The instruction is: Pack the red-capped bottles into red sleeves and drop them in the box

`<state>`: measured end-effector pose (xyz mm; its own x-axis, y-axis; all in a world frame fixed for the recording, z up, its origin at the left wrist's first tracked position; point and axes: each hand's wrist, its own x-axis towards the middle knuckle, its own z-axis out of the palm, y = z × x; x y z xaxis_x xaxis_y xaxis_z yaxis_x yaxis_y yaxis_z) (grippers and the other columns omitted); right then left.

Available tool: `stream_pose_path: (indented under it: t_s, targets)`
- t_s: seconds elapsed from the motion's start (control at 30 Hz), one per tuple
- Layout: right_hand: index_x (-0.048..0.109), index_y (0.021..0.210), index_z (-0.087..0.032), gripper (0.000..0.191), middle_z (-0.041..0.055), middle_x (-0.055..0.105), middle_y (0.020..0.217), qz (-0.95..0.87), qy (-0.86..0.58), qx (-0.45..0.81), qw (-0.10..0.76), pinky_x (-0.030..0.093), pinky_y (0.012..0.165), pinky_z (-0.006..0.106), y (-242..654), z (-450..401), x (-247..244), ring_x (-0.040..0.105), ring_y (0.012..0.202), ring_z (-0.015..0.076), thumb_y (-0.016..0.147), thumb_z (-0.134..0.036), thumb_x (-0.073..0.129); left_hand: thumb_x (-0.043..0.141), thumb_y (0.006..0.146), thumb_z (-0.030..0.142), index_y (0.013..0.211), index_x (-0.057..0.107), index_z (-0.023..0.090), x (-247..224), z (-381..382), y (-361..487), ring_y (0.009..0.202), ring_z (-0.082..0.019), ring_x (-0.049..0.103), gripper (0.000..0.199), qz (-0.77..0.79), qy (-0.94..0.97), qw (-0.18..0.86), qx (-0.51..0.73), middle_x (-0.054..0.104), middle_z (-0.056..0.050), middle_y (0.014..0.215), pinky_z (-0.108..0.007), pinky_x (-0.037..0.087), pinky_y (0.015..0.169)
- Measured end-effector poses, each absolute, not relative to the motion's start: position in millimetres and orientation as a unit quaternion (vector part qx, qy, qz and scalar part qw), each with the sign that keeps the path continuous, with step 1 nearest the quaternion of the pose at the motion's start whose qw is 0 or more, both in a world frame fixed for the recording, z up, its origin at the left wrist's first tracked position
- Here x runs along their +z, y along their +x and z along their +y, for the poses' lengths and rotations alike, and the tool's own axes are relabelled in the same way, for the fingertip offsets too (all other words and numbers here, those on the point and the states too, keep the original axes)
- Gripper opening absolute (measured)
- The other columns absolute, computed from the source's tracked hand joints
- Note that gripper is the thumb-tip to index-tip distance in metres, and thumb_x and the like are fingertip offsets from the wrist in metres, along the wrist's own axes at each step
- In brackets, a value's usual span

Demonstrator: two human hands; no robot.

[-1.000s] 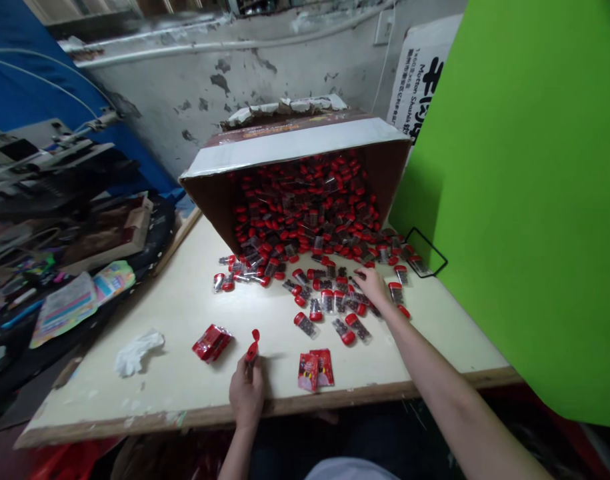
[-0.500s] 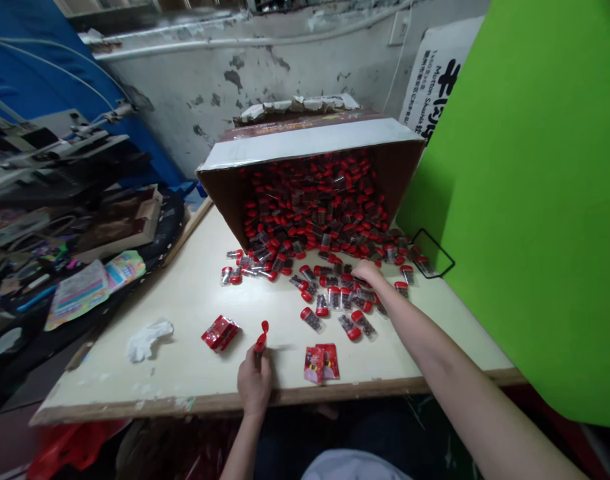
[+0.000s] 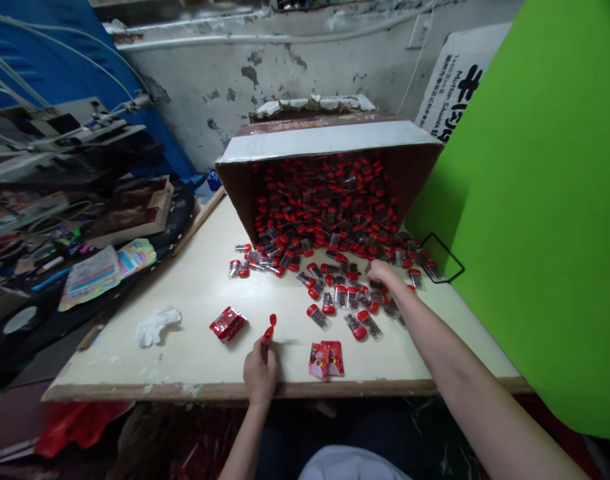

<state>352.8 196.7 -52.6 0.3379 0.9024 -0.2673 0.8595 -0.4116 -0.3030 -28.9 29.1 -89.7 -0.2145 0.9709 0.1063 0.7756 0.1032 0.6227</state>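
At the near edge of the cream table (image 3: pixel 135 373) | left hand (image 3: pixel 260 375): fingers closed, pinching a red-capped tube (image 3: pixel 268 333) upright | right hand (image 3: pixel 382 272): half curled among spilled tubes (image 3: pixel 327 303), hold on any unclear | beyond: cardboard box (image 3: pixel 329 137) on its side, full of tubes | nearby: red foil packets (image 3: pixel 227 324), crumpled white cloth (image 3: pixel 157 327)

Your left hand (image 3: pixel 259 377) is low and upright, fingers curled shut; right arm (image 3: pixel 449 340) is stretched well forward (elbow nearly straight), right hand (image 3: pixel 382 272) palm down, fingers loosely extended.
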Motion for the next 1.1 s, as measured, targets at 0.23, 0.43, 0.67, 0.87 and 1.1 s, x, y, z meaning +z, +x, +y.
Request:
stream_pose_path:
  t_s: [0.23,0.43,0.67,0.87,1.1]
  targets:
    - [0.058,0.105,-0.015,0.024,0.0063,0.060,0.105,-0.547,-0.810,0.206,0.048,0.050,0.077,0.037,336.5,196.0,-60.2,0.060,0.089,0.0177,0.088,-0.031,0.055,0.046,0.085,0.029,0.106,0.057,0.020,-95.9,28.9,-31.0,0.071,-0.019,0.058,0.026,0.718,0.611,0.166,0.290,0.064,-0.005,0.079,-0.026,0.038,0.060]
    - [0.068,0.089,-0.016,0.018,0.0102,0.067,0.090,-0.590,-0.777,0.154,0.157,0.045,0.076,0.031,321.1,169.2,-37.6,0.061,0.087,0.0220,0.081,-0.029,0.059,0.045,0.086,0.029,0.107,0.056,0.019,-95.5,28.4,-29.9,0.073,-0.020,0.058,0.026,0.719,0.616,0.153,0.284,0.065,-0.006,0.082,-0.027,0.038,0.063]
    - [0.066,0.087,-0.024,0.016,0.0048,0.059,0.108,-0.714,-0.494,0.245,0.432,0.042,0.090,0.035,182.2,86.0,-20.6,0.055,0.102,0.0202,0.083,-0.037,0.058,0.045,0.085,0.023,0.107,0.056,0.021,-86.1,24.5,-25.2,0.080,-0.020,0.057,0.025,0.724,0.613,0.150,0.279,0.066,-0.004,0.085,-0.029,0.040,0.072]
    - [0.070,0.086,-0.027,0.012,0.0060,0.048,0.125,-0.710,-0.487,0.260,0.438,0.037,0.096,0.044,104.4,64.3,-42.5,0.044,0.117,0.0262,0.080,-0.034,0.062,0.044,0.084,0.019,0.109,0.054,0.020,-77.2,22.0,-24.7,0.084,-0.020,0.057,0.027,0.716,0.614,0.170,0.286,0.066,-0.005,0.089,-0.031,0.041,0.078]
    - [0.070,0.086,-0.026,0.015,0.0068,0.046,0.129,-0.721,-0.492,0.261,0.411,0.036,0.098,0.046,92.4,68.8,-63.4,0.041,0.120,0.0268,0.082,-0.034,0.059,0.043,0.084,0.016,0.110,0.054,0.019,-73.7,22.2,-25.9,0.086,-0.020,0.057,0.028,0.706,0.617,0.183,0.293,0.065,-0.006,0.096,-0.034,0.041,0.082]
